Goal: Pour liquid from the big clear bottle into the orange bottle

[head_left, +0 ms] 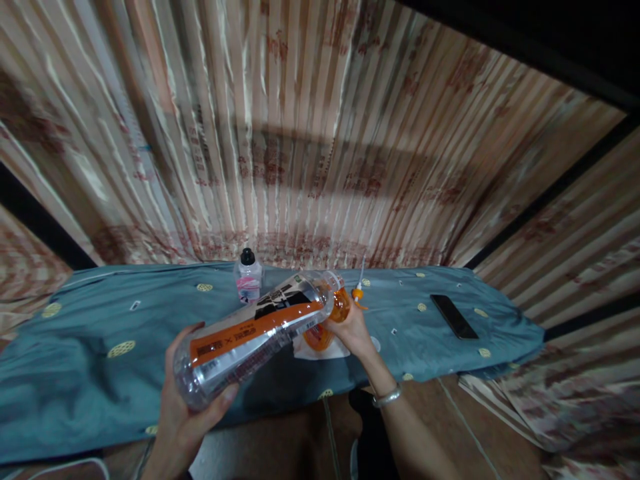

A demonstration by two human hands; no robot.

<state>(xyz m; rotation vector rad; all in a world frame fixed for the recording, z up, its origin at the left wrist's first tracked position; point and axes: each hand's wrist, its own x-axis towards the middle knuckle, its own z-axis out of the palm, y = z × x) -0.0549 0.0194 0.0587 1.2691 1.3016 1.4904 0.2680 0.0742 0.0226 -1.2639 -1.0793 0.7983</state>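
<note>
My left hand [193, 400] is closed around the base of a large clear plastic bottle [255, 333] with an orange, black and white label. The bottle lies tilted, its neck pointing up and to the right. There its mouth meets the top of an orange bottle [320, 337], which my right hand [353, 328] grips near the neck. Whether liquid passes between them I cannot tell. Under the orange bottle is a white cloth or tissue [300, 350]. Just beyond my right hand, an orange pump top [357, 293] with a thin tube stands on the bedding.
A small clear bottle [249, 280] with a black cap and pink label stands at the back. A dark phone [453, 317] lies to the right on the teal patterned sheet [165, 300]. Striped curtains [300, 133] hang behind, and dark frame bars [540, 207] slope at both sides.
</note>
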